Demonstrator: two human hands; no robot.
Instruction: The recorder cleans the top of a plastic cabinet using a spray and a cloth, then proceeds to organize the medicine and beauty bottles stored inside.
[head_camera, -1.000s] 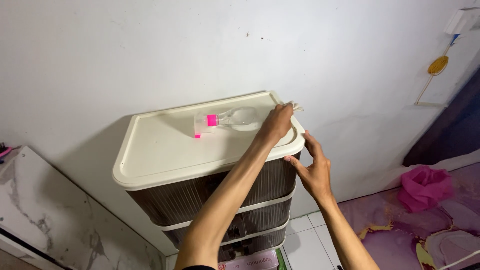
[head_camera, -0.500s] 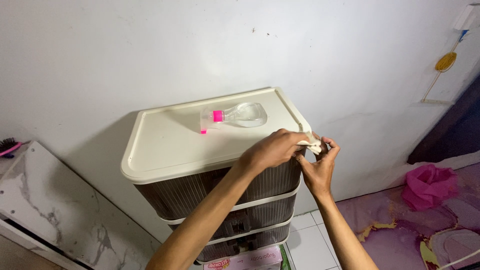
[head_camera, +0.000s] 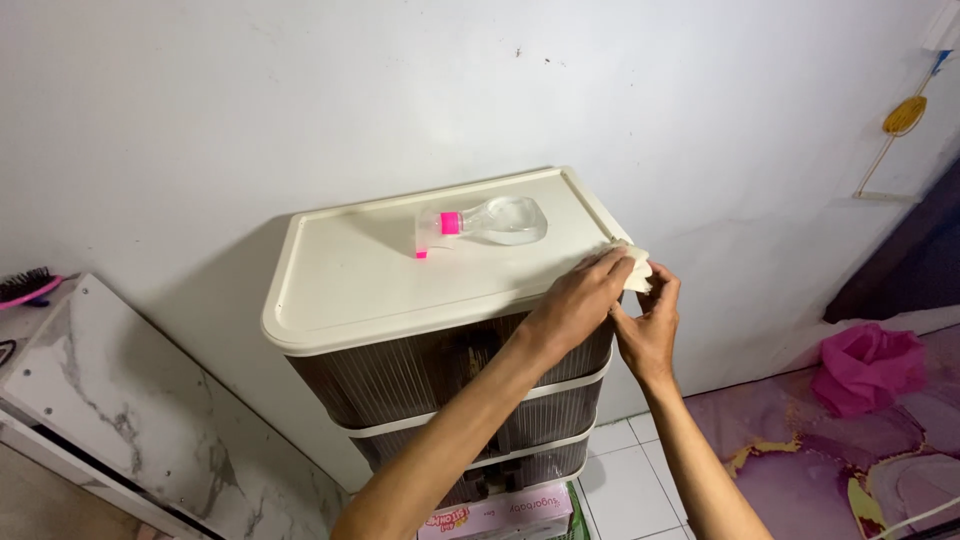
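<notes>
White wall (head_camera: 250, 100) behind, marbled board (head_camera: 110, 400) leaning at left. Cream-topped drawer cabinet (head_camera: 350, 290) against wall. Clear spray bottle (head_camera: 490, 220) with pink collar lying on lid. Left hand (head_camera: 580, 295) and right hand (head_camera: 650, 325) meet at lid's front right corner, fingers of both pinching small white cloth (head_camera: 635, 262). Looks like wiping of rim; cloth seems to need regripping.
</notes>
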